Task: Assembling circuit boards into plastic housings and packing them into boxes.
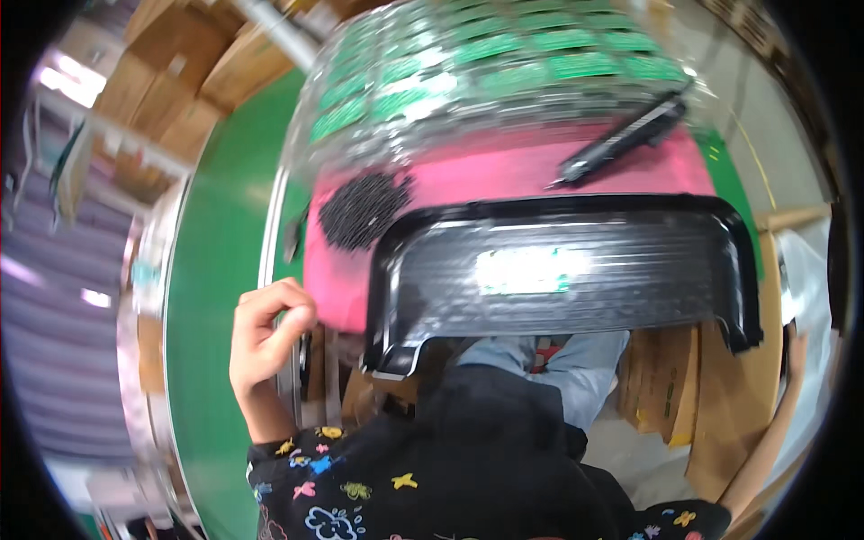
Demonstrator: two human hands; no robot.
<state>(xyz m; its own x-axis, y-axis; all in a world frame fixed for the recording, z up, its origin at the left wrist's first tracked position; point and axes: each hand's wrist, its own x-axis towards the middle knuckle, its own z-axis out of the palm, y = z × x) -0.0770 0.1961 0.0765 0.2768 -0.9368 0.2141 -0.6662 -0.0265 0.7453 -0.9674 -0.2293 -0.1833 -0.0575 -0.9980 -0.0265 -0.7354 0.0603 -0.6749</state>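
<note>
Bright overhead light, glare on plastic, motion blur, fisheye-bent edges

A glossy black ribbed tray (558, 270) lies on a pink mat (504, 171) beside green belt (225, 270).

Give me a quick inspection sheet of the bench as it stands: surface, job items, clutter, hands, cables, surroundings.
Surface: pink mat on a green bench.
Job's things: black plastic housing lies at the mat's near edge, with a pale green label on it; clear tray of green circuit boards at the far side.
Clutter: pile of small black screws on the mat; black power screwdriver lying at the right.
Hands: left hand curled at the mat's left edge, contents not visible; right hand off to the right by a white bag.
Cables: nothing seen.
Surroundings: cardboard boxes far left, cardboard sheets below right.
</note>
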